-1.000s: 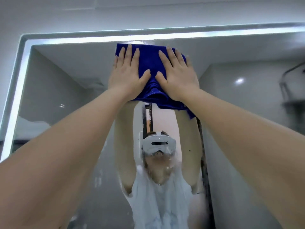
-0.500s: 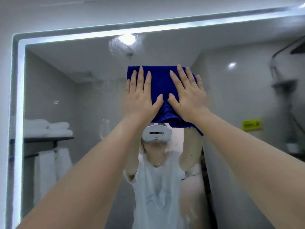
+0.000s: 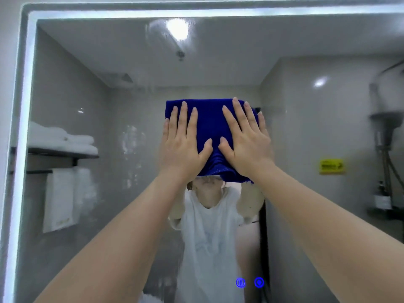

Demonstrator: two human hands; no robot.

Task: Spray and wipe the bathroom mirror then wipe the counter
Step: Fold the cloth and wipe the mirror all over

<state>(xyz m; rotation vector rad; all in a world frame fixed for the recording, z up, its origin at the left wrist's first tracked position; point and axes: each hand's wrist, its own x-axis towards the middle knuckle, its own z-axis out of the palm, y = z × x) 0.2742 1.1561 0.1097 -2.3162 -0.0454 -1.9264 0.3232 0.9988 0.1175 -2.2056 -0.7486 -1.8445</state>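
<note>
Blue is the only strong colour past the left forearm (image 3: 122, 237) and right forearm (image 3: 317, 226), which rise from the bottom corners and converge. The left hand (image 3: 183, 145) and right hand (image 3: 247, 145) lie side by side, fingers straight and spread and thumbs nearly touching. Both palms press flat on one folded blue cloth (image 3: 209, 119) against the mirror (image 3: 218, 68); neither hand curls round it. The cloth sits mid-glass, well below the lit border (image 3: 23, 149) along the top and well clear of the left edge, with open glass on every side; the mirror's right edge is out of view. Pale smears mark the glass left of the cloth. Two blue touch icons (image 3: 240, 282) glow low on the mirror, right of centre. Deeper in the reflection are the person's white T-shirt (image 3: 207, 237), a stack of folded white towels (image 3: 63, 141) on a dark shelf (image 3: 63, 153), hanging towels (image 3: 59, 197) beneath it, one yellow sign (image 3: 331, 166) and one ceiling lamp (image 3: 177, 29).
</note>
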